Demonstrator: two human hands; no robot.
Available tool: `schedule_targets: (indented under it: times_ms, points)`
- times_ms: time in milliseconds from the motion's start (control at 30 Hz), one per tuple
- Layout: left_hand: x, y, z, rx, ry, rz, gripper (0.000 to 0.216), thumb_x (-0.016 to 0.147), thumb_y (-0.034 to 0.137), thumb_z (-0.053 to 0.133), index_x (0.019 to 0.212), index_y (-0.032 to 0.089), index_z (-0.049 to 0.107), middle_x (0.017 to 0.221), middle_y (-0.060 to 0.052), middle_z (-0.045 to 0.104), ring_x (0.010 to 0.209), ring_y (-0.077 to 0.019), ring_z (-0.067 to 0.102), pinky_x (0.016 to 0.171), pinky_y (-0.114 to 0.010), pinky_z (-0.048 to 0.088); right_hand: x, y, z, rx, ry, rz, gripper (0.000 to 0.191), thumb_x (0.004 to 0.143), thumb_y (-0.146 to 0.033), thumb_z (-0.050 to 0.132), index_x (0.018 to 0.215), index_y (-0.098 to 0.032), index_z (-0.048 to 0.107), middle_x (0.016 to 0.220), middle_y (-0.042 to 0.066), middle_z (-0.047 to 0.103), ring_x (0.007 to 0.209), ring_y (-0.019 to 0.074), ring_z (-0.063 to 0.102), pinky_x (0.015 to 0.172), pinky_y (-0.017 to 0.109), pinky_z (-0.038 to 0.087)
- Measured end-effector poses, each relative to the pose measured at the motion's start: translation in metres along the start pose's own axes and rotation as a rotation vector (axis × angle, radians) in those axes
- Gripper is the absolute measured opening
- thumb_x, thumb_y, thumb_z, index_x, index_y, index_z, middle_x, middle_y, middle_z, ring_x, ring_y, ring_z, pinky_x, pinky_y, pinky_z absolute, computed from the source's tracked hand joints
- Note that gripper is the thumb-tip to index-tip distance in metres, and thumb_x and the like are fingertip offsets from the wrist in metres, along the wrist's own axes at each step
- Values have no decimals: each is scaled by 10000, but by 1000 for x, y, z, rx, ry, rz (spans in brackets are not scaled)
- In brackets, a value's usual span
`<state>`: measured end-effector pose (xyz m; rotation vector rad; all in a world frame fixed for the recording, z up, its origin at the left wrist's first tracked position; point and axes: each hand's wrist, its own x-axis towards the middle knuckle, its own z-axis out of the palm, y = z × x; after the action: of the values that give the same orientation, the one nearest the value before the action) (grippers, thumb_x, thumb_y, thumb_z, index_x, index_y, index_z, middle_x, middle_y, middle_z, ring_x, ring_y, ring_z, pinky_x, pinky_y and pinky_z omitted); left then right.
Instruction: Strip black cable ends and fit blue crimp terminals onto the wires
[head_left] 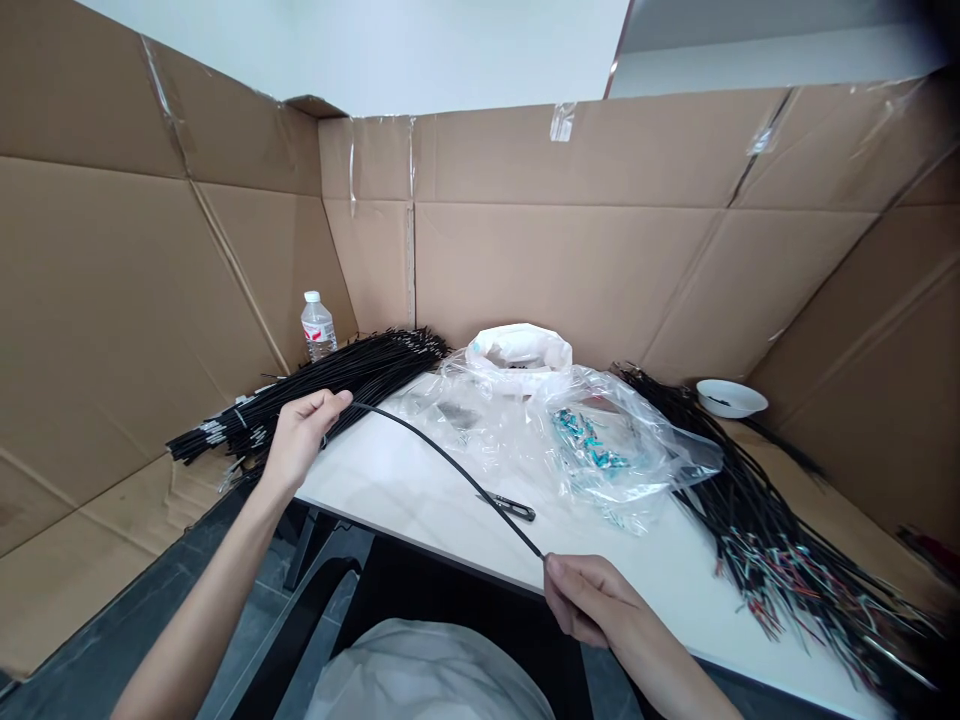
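A thin black cable runs slantwise between my two hands, bowed slightly over the white table. My left hand pinches its upper end, close beside a thick bundle of black cables. Its lower part is gripped by my right hand at the table's front edge. Whatever sits inside the fingertips is hidden. Beneath the cable lies a small dark cutter-like tool, partly crossed by it. A clear plastic bag with small teal pieces rests beyond my right hand.
At the back stands a white bag with a rolled rim. A water bottle is behind the left bundle. Another cable bundle with coloured wire ends covers the right side, near a white bowl. Cardboard walls enclose the table.
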<state>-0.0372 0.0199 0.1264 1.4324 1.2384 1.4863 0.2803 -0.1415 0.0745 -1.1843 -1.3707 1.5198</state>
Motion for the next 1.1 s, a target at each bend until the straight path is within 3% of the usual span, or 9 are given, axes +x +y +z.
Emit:
schedule_targets:
  times_ms: [167, 233, 333, 400, 467, 567, 733, 900, 1100]
  points:
    - [-26, -1, 20, 400, 345, 401, 231, 771, 374, 772, 913, 222, 670, 951, -56, 609, 931, -254, 497, 773, -301, 360, 18, 7, 23, 154, 96, -209, 623, 919, -720, 500, 590, -240, 277, 530, -73, 217, 503, 93, 166, 497, 297, 126]
    - [-47, 0, 29, 437, 329, 445, 195, 859, 397, 687, 812, 213, 643, 819, -40, 609, 802, -229, 520, 765, -309, 371, 25, 5, 34, 193, 83, -295, 608, 936, -691, 501, 593, -242, 277, 528, -69, 228, 497, 94, 174, 485, 296, 138]
    - [-79, -1, 41, 277, -186, 157, 472, 969, 484, 515, 605, 201, 611, 585, -27, 566, 610, -192, 509, 646, -295, 374, 34, -2, 50, 226, 63, -367, 593, 961, -654, 493, 590, -239, 288, 534, -67, 232, 496, 92, 180, 479, 294, 149]
    - [-95, -3, 52, 109, -513, -53, 539, 1000, 555, 420, 746, 188, 722, 737, -71, 686, 713, -213, 595, 688, -292, 438, 40, -4, 59, 230, 46, -377, 587, 976, -638, 479, 587, -235, 303, 537, -66, 239, 502, 92, 189, 486, 295, 155]
    - [-102, -4, 65, -90, -621, -183, 564, 1018, 582, 362, 978, 180, 756, 985, -105, 727, 882, -227, 628, 796, -293, 487, 45, -4, 68, 241, 18, -372, 588, 980, -636, 470, 583, -231, 315, 534, -65, 249, 501, 89, 197, 489, 295, 157]
    - [-100, 0, 83, -501, -519, -341, 519, 1049, 501, 364, 823, 167, 690, 906, -83, 679, 895, -188, 619, 815, -253, 510, 52, 0, 79, 290, 4, -340, 588, 963, -659, 482, 590, -226, 343, 525, -69, 264, 491, 82, 205, 477, 287, 156]
    - [-83, 18, 93, -1218, -305, -792, 433, 1084, 248, 320, 678, 170, 448, 597, 53, 405, 461, -55, 439, 464, -138, 397, 56, 5, 90, 355, 43, -292, 577, 932, -669, 529, 603, -211, 403, 501, -68, 320, 460, 72, 243, 464, 275, 176]
    - [-70, 20, 89, -1250, -252, -842, 495, 1089, 217, 271, 595, 210, 242, 523, 87, 111, 364, -70, 120, 335, -205, 136, 59, 15, 98, 343, 56, -286, 576, 940, -652, 530, 590, -210, 415, 473, -65, 335, 450, 74, 251, 470, 275, 196]
    - [-61, 11, 99, -1170, -279, -835, 486, 1058, 145, 297, 598, 209, 155, 568, 73, 2, 444, -94, -30, 372, -250, 23, 61, 26, 113, 413, 187, -335, 623, 908, -712, 511, 539, -239, 340, 440, -70, 285, 414, 77, 223, 436, 280, 182]
